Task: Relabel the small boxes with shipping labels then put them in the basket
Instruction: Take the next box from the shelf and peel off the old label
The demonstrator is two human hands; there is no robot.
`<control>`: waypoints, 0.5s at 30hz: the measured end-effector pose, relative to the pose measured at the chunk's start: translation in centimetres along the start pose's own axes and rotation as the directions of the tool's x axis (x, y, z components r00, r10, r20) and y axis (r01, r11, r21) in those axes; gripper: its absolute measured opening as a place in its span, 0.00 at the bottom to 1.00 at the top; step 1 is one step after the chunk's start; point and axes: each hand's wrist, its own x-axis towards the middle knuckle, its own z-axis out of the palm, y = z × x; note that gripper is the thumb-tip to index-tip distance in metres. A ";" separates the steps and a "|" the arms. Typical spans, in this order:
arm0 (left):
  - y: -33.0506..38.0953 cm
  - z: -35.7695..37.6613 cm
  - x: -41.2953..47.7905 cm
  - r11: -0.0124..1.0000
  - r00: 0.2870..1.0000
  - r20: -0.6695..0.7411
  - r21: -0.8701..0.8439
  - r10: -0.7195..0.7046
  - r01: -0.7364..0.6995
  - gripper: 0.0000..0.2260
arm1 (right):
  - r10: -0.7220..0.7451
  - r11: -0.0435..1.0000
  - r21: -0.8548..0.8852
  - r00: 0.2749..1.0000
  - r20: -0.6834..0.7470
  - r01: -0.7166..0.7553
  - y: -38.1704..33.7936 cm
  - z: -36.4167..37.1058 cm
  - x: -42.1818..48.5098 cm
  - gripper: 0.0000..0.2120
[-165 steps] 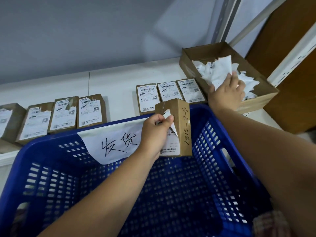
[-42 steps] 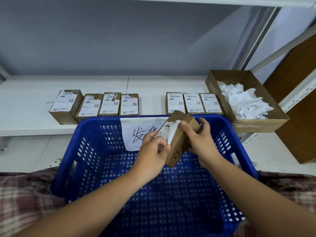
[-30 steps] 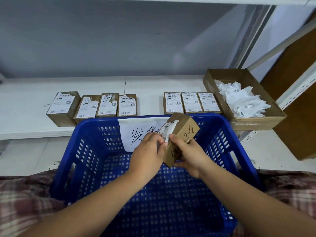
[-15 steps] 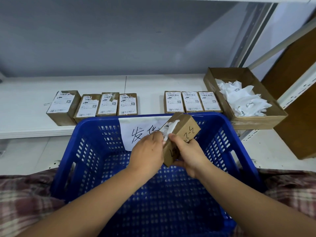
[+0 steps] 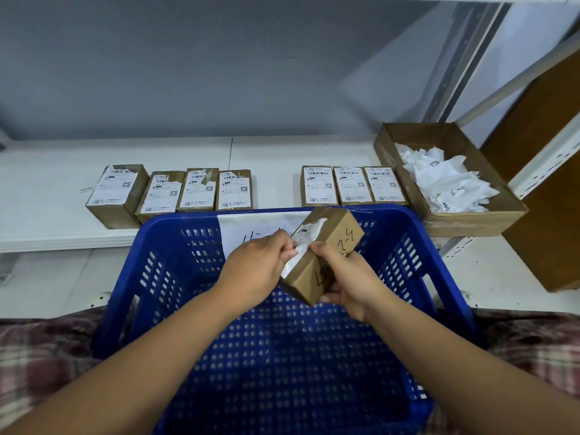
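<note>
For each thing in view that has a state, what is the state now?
held box: tilted, above the basket, label partly peeled
left hand: pinching the white label
right hand: gripping the box
blue basket: no boxes seen inside
seven shelf boxes: lying flat, labels up
cardboard tray: open, holds crumpled paper scraps

Cardboard, paper and plastic in front of you.
You hold a matt brown cardboard box (image 5: 326, 255) with a torn white paper label (image 5: 309, 233), above a glossy blue perforated plastic basket (image 5: 163, 246). The shelf (image 5: 47, 183) looks smooth, painted white; crumpled white paper scraps (image 5: 445, 180) fill a cardboard tray (image 5: 392, 146).
</note>
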 end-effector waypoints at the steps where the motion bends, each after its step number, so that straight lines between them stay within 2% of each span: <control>1: -0.2 0.0 0.0 0.993 0.998 0.046 -0.107 -0.039 0.043 0.08 | -0.005 1.000 0.003 1.000 0.000 0.005 0.0 -0.1 0.0 0.16; 4: -0.1 -0.3 -0.1 0.891 0.986 0.096 -0.424 -0.136 0.164 0.16 | -0.007 1.000 0.022 1.000 -0.022 0.008 0.1 -0.3 0.1 0.12; 6: 0.1 -0.4 -0.2 0.814 0.973 0.147 -0.533 -0.180 0.231 0.15 | -0.009 0.999 0.050 1.000 -0.025 0.010 0.0 -0.6 0.1 0.10; 9: 0.6 -0.1 -0.1 0.787 0.961 0.168 -0.551 -0.221 0.277 0.07 | -0.036 0.997 0.067 0.999 -0.021 0.037 -0.2 -0.8 0.0 0.09; 11: 0.7 0.2 -0.1 0.759 0.959 0.150 -0.586 -0.242 0.283 0.07 | -0.058 0.996 0.063 0.998 -0.027 0.060 -0.3 -0.8 0.0 0.09; 15: 1.1 -0.1 -0.4 0.806 0.974 0.093 -0.549 -0.206 0.223 0.07 | -0.071 0.993 0.095 0.997 -0.027 0.073 -0.5 -0.7 -0.1 0.12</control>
